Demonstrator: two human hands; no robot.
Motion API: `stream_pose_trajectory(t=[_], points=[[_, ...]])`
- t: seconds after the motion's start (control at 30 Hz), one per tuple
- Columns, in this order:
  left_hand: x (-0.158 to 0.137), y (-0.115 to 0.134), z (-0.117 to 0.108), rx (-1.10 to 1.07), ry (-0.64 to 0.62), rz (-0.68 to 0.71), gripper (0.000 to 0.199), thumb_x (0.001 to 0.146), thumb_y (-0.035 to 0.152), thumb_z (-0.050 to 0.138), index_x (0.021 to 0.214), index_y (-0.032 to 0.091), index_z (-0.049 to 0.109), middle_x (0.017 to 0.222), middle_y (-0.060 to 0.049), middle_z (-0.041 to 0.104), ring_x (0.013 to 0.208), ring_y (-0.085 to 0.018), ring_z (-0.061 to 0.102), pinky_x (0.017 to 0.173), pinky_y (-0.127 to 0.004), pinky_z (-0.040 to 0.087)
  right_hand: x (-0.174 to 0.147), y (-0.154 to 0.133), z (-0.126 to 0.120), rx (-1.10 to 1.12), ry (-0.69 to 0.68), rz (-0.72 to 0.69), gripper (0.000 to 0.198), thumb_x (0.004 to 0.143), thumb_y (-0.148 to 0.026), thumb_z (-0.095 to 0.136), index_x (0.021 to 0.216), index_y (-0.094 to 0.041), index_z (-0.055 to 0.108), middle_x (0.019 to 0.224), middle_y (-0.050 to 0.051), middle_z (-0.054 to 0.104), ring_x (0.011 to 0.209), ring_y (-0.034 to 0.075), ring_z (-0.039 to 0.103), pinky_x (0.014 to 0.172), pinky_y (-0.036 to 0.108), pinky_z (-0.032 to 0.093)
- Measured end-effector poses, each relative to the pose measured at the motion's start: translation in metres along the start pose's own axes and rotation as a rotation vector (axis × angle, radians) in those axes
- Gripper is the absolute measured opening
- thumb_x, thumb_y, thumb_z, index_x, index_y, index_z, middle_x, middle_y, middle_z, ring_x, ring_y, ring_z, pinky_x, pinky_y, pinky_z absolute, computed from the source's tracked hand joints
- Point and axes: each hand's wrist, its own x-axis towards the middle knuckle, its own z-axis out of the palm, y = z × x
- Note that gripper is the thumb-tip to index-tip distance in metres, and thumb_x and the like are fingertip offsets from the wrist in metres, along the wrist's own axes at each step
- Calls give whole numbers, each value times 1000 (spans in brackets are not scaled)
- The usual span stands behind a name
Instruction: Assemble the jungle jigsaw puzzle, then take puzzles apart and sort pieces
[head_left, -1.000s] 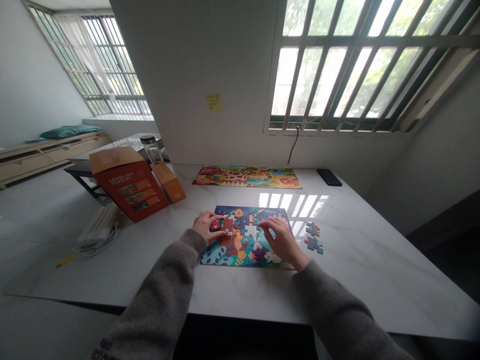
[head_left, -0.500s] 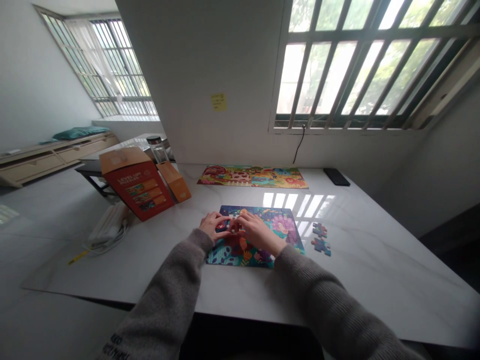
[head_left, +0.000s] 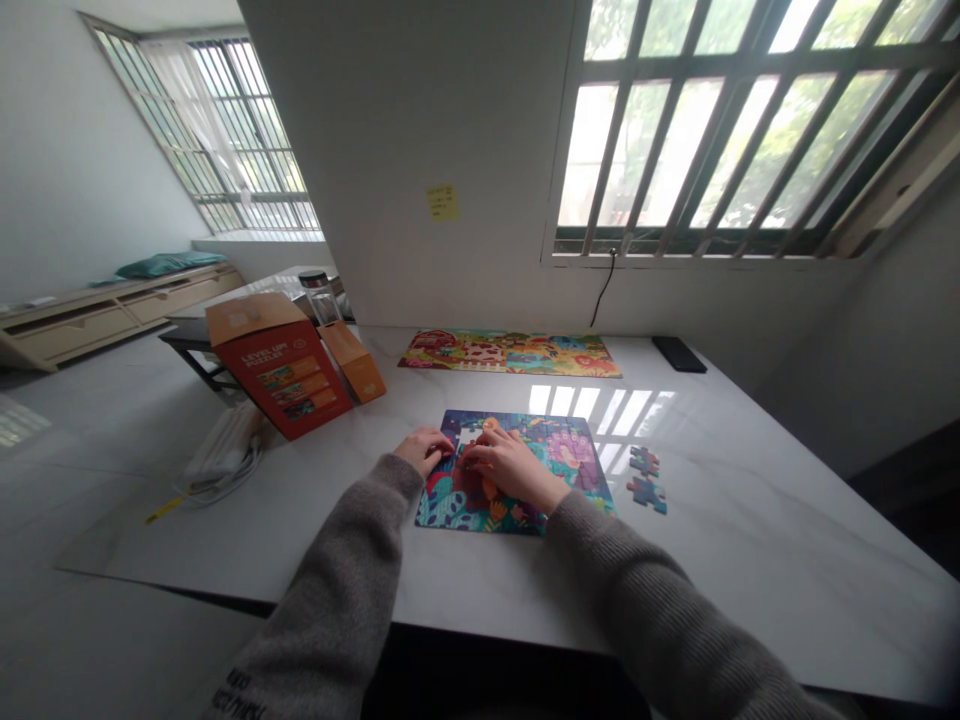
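A colourful jigsaw puzzle (head_left: 574, 455) lies on the white table in front of me, mostly joined up. Pale table shows through a gap in its upper left part. My left hand (head_left: 423, 451) rests at the puzzle's left edge, fingers curled together; a bit of red shows at the fingertips, but what they hold is hidden. Over the puzzle, just right of and below the gap, my right hand (head_left: 510, 466) has its fingers bent and pinched on a puzzle piece, largely covered by them. Two loose clumps of pieces, an upper one (head_left: 644, 461) and a lower one (head_left: 646, 494), lie to the right.
A long farm-animal puzzle (head_left: 510, 354) lies along the wall. At the back right is a black phone (head_left: 679, 354). An orange-red puzzle box (head_left: 281, 370) stands at the left, with a white power strip and cable (head_left: 225, 450) in front of it. A barred window is above.
My left hand has drawn slightly left, its thumb and fingers closing together, and more of the pale gap shows. My right hand stays nearly in place. The view has shifted a little.
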Motion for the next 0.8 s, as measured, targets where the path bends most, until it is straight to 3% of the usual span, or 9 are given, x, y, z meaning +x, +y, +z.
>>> stream_pose_trajectory(t=[0.37,0.63,0.8], points=[[-2,-2,1,12,-24,44,31,75,5,54,81,23,78,98,-5,68,104,-22,59,102,-37,45,0,0,3,11,-5,-27,22,94,-21,61,112,-29,70,109,6,63,106,21,51,90,36,36],[-7,7,-5,39,-61,93,34,78,7,52,89,25,79,102,-5,65,104,-23,55,103,-38,43,-2,-3,2,-18,0,-18,24,99,-21,52,111,-29,71,101,6,60,101,20,52,84,33,39],[-8,10,-3,89,-41,94,34,81,11,53,98,26,78,103,-6,63,101,-23,53,100,-39,44,-10,2,4,1,-30,-10,23,96,-17,55,111,-23,70,106,7,65,103,20,55,91,36,39]])
